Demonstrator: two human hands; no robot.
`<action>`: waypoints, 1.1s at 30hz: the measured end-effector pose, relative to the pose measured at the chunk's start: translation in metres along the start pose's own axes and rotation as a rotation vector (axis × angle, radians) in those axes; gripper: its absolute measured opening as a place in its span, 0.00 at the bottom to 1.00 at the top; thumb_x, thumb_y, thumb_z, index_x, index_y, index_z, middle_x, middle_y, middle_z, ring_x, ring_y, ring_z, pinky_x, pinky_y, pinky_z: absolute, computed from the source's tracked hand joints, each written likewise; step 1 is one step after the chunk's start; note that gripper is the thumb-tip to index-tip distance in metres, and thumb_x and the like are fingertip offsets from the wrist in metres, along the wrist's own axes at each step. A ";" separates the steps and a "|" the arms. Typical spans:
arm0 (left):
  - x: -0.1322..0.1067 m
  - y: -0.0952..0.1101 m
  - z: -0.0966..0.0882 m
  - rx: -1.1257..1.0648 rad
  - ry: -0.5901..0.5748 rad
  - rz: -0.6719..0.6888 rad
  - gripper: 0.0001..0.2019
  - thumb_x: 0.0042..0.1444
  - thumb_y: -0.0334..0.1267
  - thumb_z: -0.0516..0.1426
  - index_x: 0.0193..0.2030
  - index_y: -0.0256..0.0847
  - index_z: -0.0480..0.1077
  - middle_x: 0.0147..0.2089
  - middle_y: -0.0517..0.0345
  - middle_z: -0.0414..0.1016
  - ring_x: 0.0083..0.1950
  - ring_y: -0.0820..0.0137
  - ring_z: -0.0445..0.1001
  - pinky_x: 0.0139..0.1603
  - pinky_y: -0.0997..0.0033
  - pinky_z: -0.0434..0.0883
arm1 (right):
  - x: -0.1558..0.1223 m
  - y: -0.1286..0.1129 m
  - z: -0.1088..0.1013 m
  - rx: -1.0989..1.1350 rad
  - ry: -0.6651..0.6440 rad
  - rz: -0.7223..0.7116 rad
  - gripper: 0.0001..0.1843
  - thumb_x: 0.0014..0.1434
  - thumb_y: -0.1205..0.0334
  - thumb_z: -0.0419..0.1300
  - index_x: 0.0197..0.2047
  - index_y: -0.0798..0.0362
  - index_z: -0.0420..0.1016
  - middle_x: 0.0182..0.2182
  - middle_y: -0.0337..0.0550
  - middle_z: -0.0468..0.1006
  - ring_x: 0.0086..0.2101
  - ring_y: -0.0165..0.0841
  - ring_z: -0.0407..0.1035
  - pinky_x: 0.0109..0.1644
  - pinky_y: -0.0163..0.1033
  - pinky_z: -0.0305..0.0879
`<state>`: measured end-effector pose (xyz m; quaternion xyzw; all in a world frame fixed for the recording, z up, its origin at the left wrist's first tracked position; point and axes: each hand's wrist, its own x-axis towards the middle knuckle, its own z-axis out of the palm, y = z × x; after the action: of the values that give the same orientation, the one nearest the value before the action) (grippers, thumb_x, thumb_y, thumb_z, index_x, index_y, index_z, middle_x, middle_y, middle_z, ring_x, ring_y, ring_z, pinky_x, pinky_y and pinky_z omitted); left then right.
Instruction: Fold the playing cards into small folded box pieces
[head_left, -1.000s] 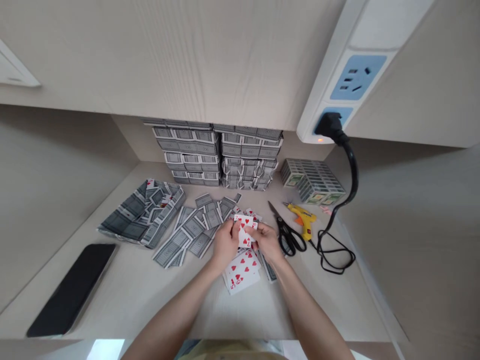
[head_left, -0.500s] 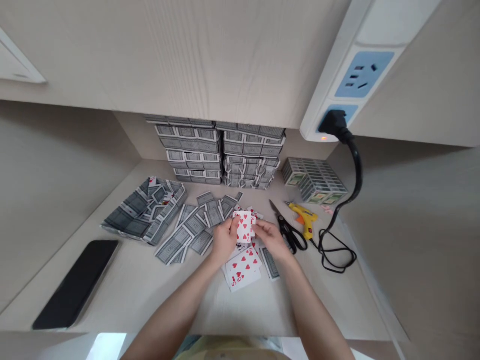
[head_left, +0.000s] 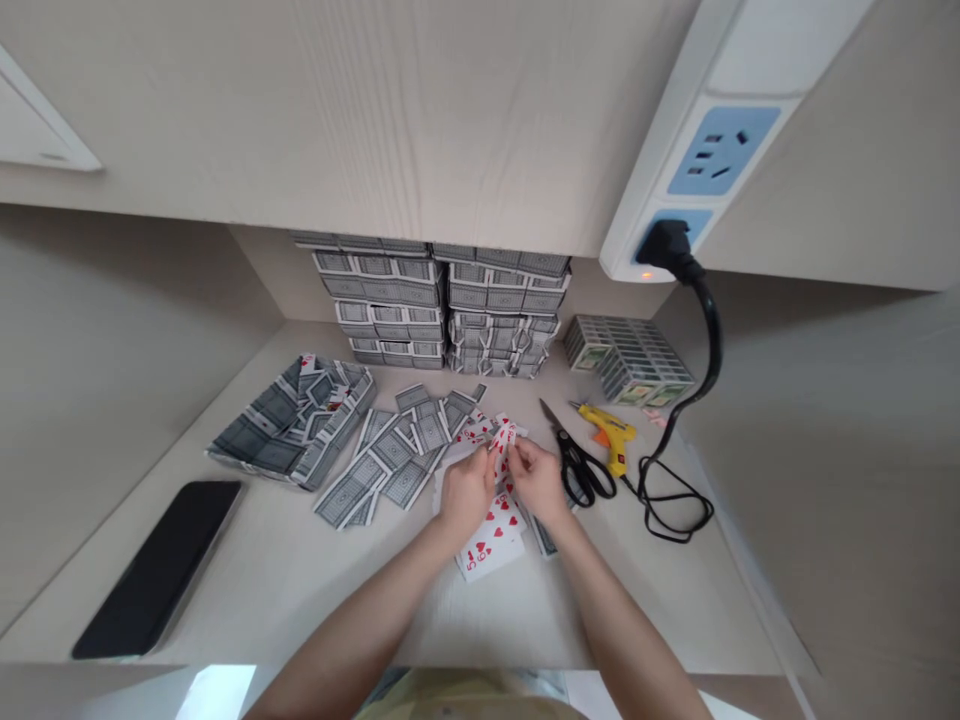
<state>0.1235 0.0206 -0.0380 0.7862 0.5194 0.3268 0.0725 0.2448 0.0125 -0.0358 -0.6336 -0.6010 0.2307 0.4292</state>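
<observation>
Between my two hands is a red-and-white playing card (head_left: 504,440), held tilted and seemingly bent; whether it is one card or more I cannot tell. My left hand (head_left: 469,490) pinches its left side, and my right hand (head_left: 538,482) pinches its right side. Below them lie loose heart cards (head_left: 491,556), face up on the desk. Left of my hands spreads a pile of grey-backed cards (head_left: 394,450), face down. One more grey-backed card (head_left: 544,538) is partly hidden under my right wrist.
A tray built of folded cards (head_left: 322,450) holds loose pieces at left, near a black phone (head_left: 157,570). Stacked card blocks (head_left: 390,290) stand behind. Scissors (head_left: 577,465), a yellow glue gun (head_left: 613,435) with its black cable (head_left: 675,500), and boxed decks (head_left: 634,365) are at right.
The heart card, which faced me flat, is now tilted and looks bent. My left hand has moved right and my hands are closer together.
</observation>
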 end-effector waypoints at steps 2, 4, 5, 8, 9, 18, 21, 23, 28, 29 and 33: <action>-0.002 0.003 0.001 0.003 -0.020 0.028 0.15 0.62 0.38 0.42 0.33 0.37 0.67 0.21 0.56 0.71 0.22 0.72 0.69 0.22 0.74 0.57 | -0.005 -0.005 0.005 -0.265 0.052 -0.035 0.16 0.59 0.62 0.46 0.34 0.58 0.73 0.20 0.44 0.73 0.18 0.31 0.63 0.23 0.34 0.56; -0.002 0.003 0.001 0.008 -0.037 0.047 0.15 0.62 0.37 0.42 0.35 0.37 0.67 0.21 0.56 0.71 0.22 0.72 0.69 0.22 0.74 0.57 | -0.009 -0.009 0.009 -0.457 0.091 -0.048 0.17 0.58 0.64 0.45 0.42 0.62 0.72 0.22 0.49 0.74 0.18 0.33 0.65 0.22 0.35 0.55; -0.001 0.003 0.000 0.009 -0.041 0.059 0.15 0.62 0.37 0.41 0.35 0.37 0.67 0.21 0.56 0.72 0.21 0.72 0.70 0.22 0.74 0.57 | -0.011 -0.010 0.011 -0.498 0.101 -0.048 0.18 0.58 0.65 0.45 0.44 0.63 0.71 0.23 0.51 0.75 0.18 0.34 0.66 0.22 0.35 0.55; 0.003 0.000 -0.005 0.002 -0.030 0.086 0.15 0.61 0.37 0.42 0.34 0.37 0.67 0.21 0.56 0.71 0.21 0.72 0.69 0.21 0.74 0.57 | -0.010 -0.011 0.009 -0.424 0.122 -0.062 0.18 0.59 0.63 0.45 0.45 0.61 0.71 0.24 0.50 0.76 0.20 0.34 0.68 0.23 0.35 0.57; 0.004 -0.001 -0.006 0.001 -0.021 0.086 0.15 0.61 0.37 0.42 0.33 0.37 0.67 0.20 0.56 0.71 0.21 0.72 0.69 0.21 0.74 0.56 | -0.008 -0.011 0.007 -0.357 0.127 -0.072 0.18 0.59 0.63 0.45 0.44 0.59 0.71 0.24 0.48 0.76 0.21 0.34 0.68 0.24 0.35 0.58; -0.001 0.002 -0.004 -0.039 -0.015 0.084 0.16 0.60 0.39 0.44 0.25 0.39 0.65 0.17 0.58 0.68 0.18 0.74 0.66 0.20 0.73 0.52 | -0.005 -0.008 -0.004 -0.354 0.085 -0.146 0.17 0.59 0.62 0.46 0.38 0.58 0.75 0.20 0.44 0.74 0.18 0.30 0.65 0.24 0.33 0.57; -0.003 0.004 -0.004 -0.089 -0.034 0.098 0.17 0.60 0.39 0.43 0.23 0.39 0.63 0.16 0.59 0.67 0.17 0.74 0.65 0.20 0.74 0.53 | -0.010 -0.008 -0.001 -0.506 0.126 -0.165 0.16 0.57 0.65 0.48 0.42 0.60 0.74 0.21 0.48 0.75 0.19 0.32 0.66 0.24 0.33 0.56; -0.002 0.004 -0.005 -0.137 -0.031 0.072 0.18 0.60 0.40 0.43 0.22 0.40 0.62 0.15 0.60 0.65 0.17 0.75 0.63 0.20 0.74 0.52 | -0.010 -0.008 0.000 -0.442 0.161 -0.145 0.16 0.58 0.64 0.47 0.42 0.59 0.74 0.22 0.48 0.76 0.20 0.32 0.67 0.25 0.34 0.57; 0.004 0.000 -0.008 -0.292 0.063 -0.146 0.18 0.59 0.43 0.44 0.20 0.40 0.58 0.13 0.65 0.58 0.15 0.77 0.57 0.19 0.76 0.52 | 0.000 -0.011 -0.005 0.145 0.091 -0.034 0.16 0.58 0.56 0.48 0.37 0.55 0.74 0.26 0.43 0.76 0.25 0.32 0.68 0.28 0.34 0.64; 0.005 -0.001 -0.009 -0.305 0.092 -0.181 0.19 0.59 0.44 0.44 0.19 0.40 0.57 0.13 0.65 0.57 0.15 0.77 0.57 0.19 0.76 0.52 | 0.001 -0.012 -0.006 0.229 0.021 -0.012 0.16 0.58 0.54 0.49 0.34 0.54 0.74 0.25 0.42 0.76 0.25 0.32 0.68 0.27 0.35 0.65; 0.007 -0.004 -0.014 -0.274 0.148 -0.196 0.19 0.58 0.45 0.45 0.18 0.40 0.56 0.13 0.65 0.56 0.16 0.77 0.56 0.20 0.76 0.53 | 0.004 -0.013 -0.009 0.386 -0.148 0.050 0.16 0.57 0.52 0.50 0.31 0.53 0.73 0.23 0.40 0.74 0.24 0.33 0.67 0.26 0.36 0.65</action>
<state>0.1137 0.0257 -0.0258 0.6883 0.5483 0.4429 0.1718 0.2454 0.0128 -0.0197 -0.5356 -0.5595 0.3982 0.4914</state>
